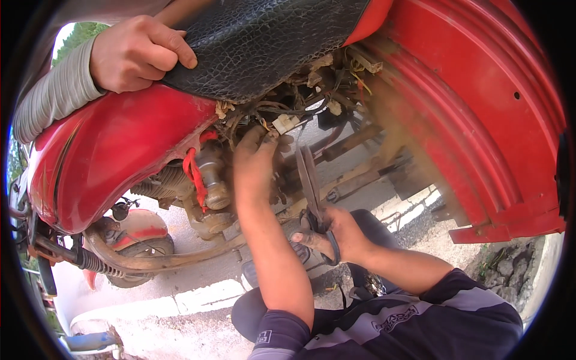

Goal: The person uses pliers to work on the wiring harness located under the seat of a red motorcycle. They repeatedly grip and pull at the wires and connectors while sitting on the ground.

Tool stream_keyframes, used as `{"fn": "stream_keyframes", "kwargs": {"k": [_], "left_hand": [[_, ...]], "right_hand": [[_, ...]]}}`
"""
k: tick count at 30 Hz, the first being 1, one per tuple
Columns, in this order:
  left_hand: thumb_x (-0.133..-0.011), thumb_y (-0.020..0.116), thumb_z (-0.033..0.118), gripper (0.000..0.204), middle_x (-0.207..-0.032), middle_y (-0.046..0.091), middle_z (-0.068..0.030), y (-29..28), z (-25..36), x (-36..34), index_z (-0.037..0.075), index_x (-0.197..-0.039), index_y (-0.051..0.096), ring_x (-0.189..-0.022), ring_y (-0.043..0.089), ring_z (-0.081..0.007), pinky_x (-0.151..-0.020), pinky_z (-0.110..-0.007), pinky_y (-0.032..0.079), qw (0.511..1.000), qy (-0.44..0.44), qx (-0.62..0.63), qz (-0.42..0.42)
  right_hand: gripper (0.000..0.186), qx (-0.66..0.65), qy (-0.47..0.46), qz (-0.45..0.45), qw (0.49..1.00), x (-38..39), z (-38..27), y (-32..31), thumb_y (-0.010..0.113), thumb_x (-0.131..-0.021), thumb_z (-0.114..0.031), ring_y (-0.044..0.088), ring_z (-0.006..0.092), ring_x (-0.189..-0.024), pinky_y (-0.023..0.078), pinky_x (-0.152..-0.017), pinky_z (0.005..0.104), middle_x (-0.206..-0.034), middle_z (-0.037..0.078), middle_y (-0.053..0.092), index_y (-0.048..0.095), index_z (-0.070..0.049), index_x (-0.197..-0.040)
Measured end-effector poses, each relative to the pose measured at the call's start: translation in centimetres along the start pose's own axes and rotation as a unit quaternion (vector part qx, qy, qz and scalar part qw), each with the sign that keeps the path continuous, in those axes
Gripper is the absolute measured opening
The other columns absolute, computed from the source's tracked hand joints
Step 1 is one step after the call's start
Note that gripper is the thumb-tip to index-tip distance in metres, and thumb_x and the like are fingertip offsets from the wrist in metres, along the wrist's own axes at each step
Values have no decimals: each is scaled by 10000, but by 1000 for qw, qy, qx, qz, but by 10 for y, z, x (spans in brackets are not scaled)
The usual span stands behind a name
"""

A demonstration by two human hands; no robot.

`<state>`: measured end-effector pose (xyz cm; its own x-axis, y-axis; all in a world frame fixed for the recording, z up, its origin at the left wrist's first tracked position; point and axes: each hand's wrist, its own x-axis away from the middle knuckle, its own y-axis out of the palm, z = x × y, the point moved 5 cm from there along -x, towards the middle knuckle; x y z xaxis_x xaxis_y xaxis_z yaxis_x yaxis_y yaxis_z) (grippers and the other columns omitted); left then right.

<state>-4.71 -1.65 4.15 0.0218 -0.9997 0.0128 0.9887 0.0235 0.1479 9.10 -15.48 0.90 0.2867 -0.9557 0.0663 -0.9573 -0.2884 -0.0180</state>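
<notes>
My left hand (258,159), slightly blurred, reaches into a bundle of dark wires (282,110) under the seat, its fingers bent beside a white plastic connector (284,123); what they grip is unclear. In my right hand (342,234) is a pair of large scissors (309,183) with dark handles, blades pointing up toward the wires to the right of my left hand. A loose red strap (193,174) hangs beside a metal engine part (213,180), left of my left arm.
A co-worker's hand (138,54) rests on the black seat (252,42) above the red tank (114,150). A large red body panel (492,120) fills the right. A wheel (144,264) and frame tube (168,261) are lower left, over pavement and rubble (510,270).
</notes>
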Motion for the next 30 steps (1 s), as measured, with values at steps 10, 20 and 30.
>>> {"fn": "stream_keyframes", "kwargs": {"k": [10, 20, 30], "left_hand": [[-912, 559, 219, 432, -999, 667, -95, -25, 66, 120, -81, -1219, 618, -919, 596, -179, -847, -315, 475, 970, 96, -215, -55], [-960, 672, 215, 642, -1318, 603, -172, -39, 12, 137, -81, -1479, 437, -1209, 599, -280, -1038, -428, 490, 996, 75, 19, -42], [-986, 627, 192, 473, -1066, 674, -184, -26, 11, 146, 8, -1407, 512, -638, 703, -228, -356, -292, 500, 990, 64, 121, -28]], "right_hand": [[726, 201, -190, -66, 959, -43, -54, 13, 791, -784, -339, 611, 450, -1177, 507, -996, 482, -1228, 299, 627, 484, 46, -1317], [210, 219, -269, 46, 937, -56, -70, 1, 713, -908, -166, 665, 434, -877, 526, -749, 477, -898, 231, 672, 663, 26, -979], [187, 160, -213, 39, 963, -40, -84, -7, 731, -888, -157, 695, 354, -769, 532, -667, 425, -844, 190, 697, 689, 19, -936]]}}
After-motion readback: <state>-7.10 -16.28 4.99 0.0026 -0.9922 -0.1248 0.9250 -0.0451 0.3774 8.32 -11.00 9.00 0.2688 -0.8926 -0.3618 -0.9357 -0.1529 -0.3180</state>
